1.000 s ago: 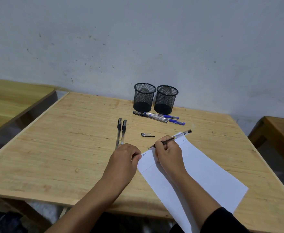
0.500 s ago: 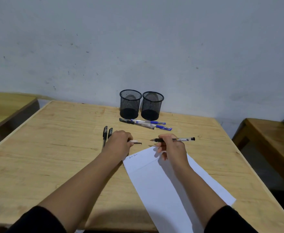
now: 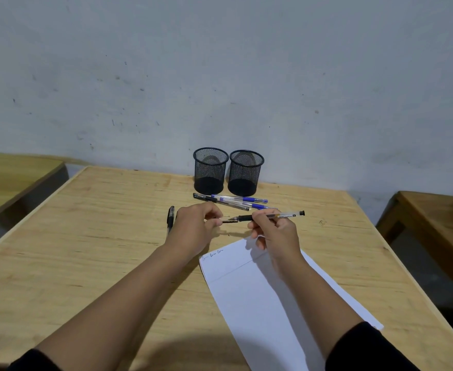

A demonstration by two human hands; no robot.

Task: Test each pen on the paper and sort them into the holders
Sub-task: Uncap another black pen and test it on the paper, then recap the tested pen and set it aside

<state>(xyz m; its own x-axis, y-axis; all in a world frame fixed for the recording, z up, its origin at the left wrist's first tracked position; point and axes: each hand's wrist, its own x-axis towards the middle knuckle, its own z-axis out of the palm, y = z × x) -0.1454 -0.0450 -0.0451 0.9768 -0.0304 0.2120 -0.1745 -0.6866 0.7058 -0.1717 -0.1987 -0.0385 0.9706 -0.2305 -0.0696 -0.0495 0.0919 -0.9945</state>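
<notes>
Fingers of right hand [image 3: 276, 231] around pen [image 3: 271, 216], left hand [image 3: 196, 227] pinching cap [image 3: 229, 220], above bare table [image 3: 99, 223].

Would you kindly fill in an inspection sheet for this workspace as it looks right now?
Surface: wooden table, bare apart from the job's things.
Job's things: paper with three scribbles at its top left corner; two mesh holders side by side at the far edge, both look empty; loose pens lying in front of them; black pens partly hidden behind the left hand.
Clutter: nothing seen.
Hands: left hand pinches a cap; right hand holds a pen level, tip meeting the cap.
Cables: nothing seen.
Surroundings: scuffed wall; other tables on both sides.
</notes>
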